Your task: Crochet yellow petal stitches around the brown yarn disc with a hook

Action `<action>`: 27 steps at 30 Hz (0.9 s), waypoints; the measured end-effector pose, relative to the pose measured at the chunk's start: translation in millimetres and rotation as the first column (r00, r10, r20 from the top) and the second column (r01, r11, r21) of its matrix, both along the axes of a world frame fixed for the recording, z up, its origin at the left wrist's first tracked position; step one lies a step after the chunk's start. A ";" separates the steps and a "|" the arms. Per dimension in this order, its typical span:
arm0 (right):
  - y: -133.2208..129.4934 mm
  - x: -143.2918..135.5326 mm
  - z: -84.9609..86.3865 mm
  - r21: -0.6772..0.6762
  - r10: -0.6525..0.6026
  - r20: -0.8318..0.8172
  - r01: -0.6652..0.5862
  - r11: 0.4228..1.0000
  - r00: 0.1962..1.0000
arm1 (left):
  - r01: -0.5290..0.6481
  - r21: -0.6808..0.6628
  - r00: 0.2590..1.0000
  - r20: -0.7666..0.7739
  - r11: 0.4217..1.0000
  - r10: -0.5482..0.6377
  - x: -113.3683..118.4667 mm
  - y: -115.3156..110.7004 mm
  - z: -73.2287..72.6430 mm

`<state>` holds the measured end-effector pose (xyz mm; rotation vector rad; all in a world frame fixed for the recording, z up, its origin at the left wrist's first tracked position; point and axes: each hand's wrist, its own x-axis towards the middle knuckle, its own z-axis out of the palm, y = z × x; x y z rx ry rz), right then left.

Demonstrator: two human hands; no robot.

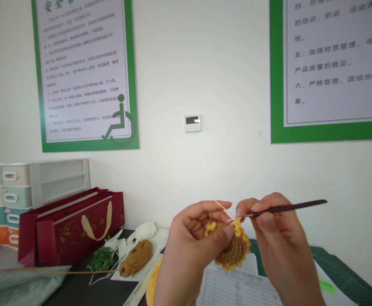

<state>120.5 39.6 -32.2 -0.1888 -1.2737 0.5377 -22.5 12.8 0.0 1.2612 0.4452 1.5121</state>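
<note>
My left hand (194, 246) pinches a round crocheted piece (232, 250) with a brown ribbed middle and a scalloped yellow edge. A strand of yellow yarn (223, 207) runs from its raised index finger down to the work. In my right hand (278, 238) is a crochet hook (288, 208), its dark handle pointing right. The hook's metal tip lies at the yellow upper edge of the piece, close to my left thumb. Whether the tip is inside a stitch is too small to tell.
On the dark table are a brown yarn ball (137, 257), green yarn (102, 259), white yarn (145, 230) and a yellow ball (153, 282) partly behind my left hand. Red gift bags (77, 229) and a drawer unit (58, 176) stand left. Printed sheets (233, 289) and a green cutting mat (342, 272) lie below.
</note>
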 end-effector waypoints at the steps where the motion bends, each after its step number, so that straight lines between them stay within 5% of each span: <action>1: 0.3 1.9 0.5 0.012 0.007 0.013 -0.007 1.000 1.000 | -0.012 0.005 1.000 -0.010 1.000 0.012 -0.8 0.4 -0.2; 8: 1.6 16.2 3.9 0.187 0.009 0.137 -0.035 0.982 0.991 | 0.050 0.043 0.999 -0.014 0.998 -0.050 -3.7 7.2 -6.4; 16: -10.2 21.3 10.6 0.344 -0.242 0.239 0.151 0.927 0.941 | -0.034 0.022 0.999 -0.014 0.999 0.034 -1.9 4.1 -3.8; 27: -14.7 33.2 9.8 0.559 -0.464 0.368 0.208 0.803 0.806 | -0.008 0.047 1.000 0.019 0.999 0.007 -3.3 10.2 -9.8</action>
